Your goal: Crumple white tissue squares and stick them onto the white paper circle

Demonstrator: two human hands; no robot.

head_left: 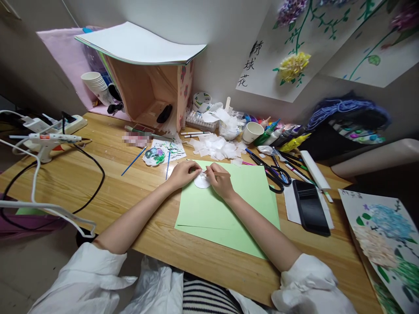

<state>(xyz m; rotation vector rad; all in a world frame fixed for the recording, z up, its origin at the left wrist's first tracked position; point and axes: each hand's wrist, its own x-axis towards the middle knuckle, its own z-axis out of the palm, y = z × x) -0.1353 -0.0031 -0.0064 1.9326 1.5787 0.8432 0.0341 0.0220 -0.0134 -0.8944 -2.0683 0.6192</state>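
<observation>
A round white paper disc (202, 182) lies on the light green paper sheets (225, 205) in front of me. My left hand (186, 173) is closed, its thumb and fingertips together at the disc's upper left edge. From the other side, my right hand (220, 180) grips a thin brown pencil-like stick (223, 174). Its tip reaches the top of the disc, close to the left fingertips. What lies between the fingertips there is too small to make out.
White paper scraps (216, 147) are piled behind my hands, near a paper cup (253, 132). To the right are black scissors (273, 174) and a phone (310, 207). A hot glue gun (49, 144) and cables lie left. A paint-smeared palette (155, 156) sits by a blue brush (133, 161).
</observation>
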